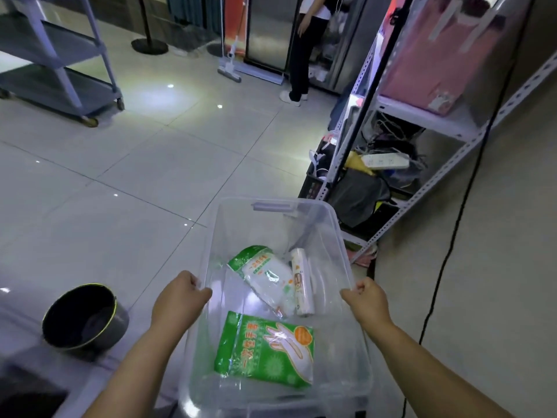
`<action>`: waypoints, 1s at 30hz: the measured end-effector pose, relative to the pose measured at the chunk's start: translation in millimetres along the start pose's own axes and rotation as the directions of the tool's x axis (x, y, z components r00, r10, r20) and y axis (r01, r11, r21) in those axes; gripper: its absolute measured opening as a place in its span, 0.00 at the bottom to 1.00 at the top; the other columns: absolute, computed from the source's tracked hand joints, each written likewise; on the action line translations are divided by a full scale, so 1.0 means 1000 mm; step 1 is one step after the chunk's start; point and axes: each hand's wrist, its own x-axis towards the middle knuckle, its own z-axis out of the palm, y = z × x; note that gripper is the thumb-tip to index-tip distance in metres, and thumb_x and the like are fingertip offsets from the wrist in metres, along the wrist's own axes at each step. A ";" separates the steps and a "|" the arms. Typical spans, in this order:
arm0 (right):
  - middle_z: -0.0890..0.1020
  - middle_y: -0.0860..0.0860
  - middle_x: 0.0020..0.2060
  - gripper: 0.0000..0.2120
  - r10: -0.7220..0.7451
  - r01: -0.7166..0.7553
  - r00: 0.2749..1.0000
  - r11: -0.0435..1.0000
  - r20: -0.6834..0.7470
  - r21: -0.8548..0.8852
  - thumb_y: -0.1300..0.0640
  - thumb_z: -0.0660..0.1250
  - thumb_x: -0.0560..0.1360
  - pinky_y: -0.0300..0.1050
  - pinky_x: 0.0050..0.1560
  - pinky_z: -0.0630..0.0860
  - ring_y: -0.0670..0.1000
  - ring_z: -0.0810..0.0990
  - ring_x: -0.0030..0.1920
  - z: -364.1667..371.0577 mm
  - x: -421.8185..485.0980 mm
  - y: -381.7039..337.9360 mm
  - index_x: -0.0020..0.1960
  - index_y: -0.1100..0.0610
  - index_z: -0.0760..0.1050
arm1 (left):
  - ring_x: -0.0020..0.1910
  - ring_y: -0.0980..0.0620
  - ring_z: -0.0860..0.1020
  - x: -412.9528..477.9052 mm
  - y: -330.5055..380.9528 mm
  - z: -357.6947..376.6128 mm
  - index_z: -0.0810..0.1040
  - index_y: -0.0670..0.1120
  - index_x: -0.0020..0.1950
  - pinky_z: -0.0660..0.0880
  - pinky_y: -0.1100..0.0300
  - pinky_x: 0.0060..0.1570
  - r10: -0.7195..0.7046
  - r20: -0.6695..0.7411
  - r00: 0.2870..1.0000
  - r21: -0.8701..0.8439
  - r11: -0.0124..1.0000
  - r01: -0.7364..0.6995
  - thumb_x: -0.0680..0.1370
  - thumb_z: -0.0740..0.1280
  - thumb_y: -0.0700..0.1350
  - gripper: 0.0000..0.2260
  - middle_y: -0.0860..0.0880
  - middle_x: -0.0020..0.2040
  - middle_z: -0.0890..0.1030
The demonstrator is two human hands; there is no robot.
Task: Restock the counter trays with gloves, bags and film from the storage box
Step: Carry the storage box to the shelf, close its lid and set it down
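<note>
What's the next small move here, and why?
Probably set the box down, perhaps on the grey surface by the bowl. Left hand and right hand both grip its rims, so neither can lift out the glove pack, bag pack or roll. No trays in view.

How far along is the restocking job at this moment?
Done: nothing shows as restocked, and no counter tray is in view. In hand: the left hand and right hand each grip a side rim of the clear storage box. Left: the green glove packet, a green-and-white packet and a white roll all lie inside the box, yet to be put out.
</note>
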 end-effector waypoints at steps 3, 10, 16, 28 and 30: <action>0.71 0.51 0.29 0.13 0.014 -0.014 1.000 1.000 0.026 -0.014 0.61 0.70 0.68 0.42 0.31 0.66 0.50 0.68 0.29 0.019 0.043 -0.020 0.33 0.56 0.66 | 0.36 0.49 0.76 0.038 0.013 0.003 0.71 0.47 0.42 0.63 0.59 0.30 -0.034 -0.039 0.999 -0.019 0.999 0.033 0.70 0.68 0.46 0.07 0.50 0.35 0.77; 0.73 0.50 0.28 0.11 -0.011 0.011 0.989 1.000 0.150 0.001 0.61 0.70 0.65 0.42 0.31 0.66 0.50 0.68 0.29 0.077 0.158 -0.097 0.33 0.56 0.67 | 0.36 0.47 0.76 0.129 0.043 -0.012 0.72 0.47 0.40 0.63 0.60 0.30 -0.149 -0.153 0.977 -0.031 0.989 0.146 0.69 0.68 0.46 0.06 0.48 0.34 0.79; 0.74 0.51 0.29 0.10 -0.135 0.146 0.959 0.989 0.251 -0.027 0.61 0.69 0.66 0.43 0.32 0.67 0.51 0.70 0.30 0.120 0.245 -0.177 0.33 0.56 0.68 | 0.36 0.47 0.78 0.192 0.066 -0.035 0.72 0.48 0.38 0.68 0.59 0.32 -0.269 -0.260 0.927 -0.163 0.959 0.233 0.67 0.69 0.47 0.06 0.49 0.35 0.79; 0.73 0.50 0.30 0.09 -0.283 0.311 0.907 0.950 0.312 -0.042 0.59 0.69 0.67 0.42 0.30 0.67 0.49 0.70 0.29 0.260 0.346 -0.330 0.34 0.56 0.68 | 0.34 0.49 0.77 0.365 0.046 -0.111 0.70 0.49 0.39 0.67 0.60 0.32 -0.366 -0.296 0.882 -0.212 0.926 0.313 0.68 0.70 0.49 0.09 0.48 0.32 0.79; 0.73 0.51 0.30 0.09 -0.262 0.286 0.917 0.958 0.300 -0.037 0.60 0.69 0.67 0.42 0.30 0.67 0.49 0.69 0.29 0.287 0.359 -0.357 0.34 0.56 0.68 | 0.33 0.49 0.77 0.409 0.042 -0.135 0.70 0.49 0.38 0.66 0.60 0.31 -0.339 -0.282 0.897 -0.213 0.934 0.286 0.68 0.70 0.48 0.09 0.48 0.32 0.79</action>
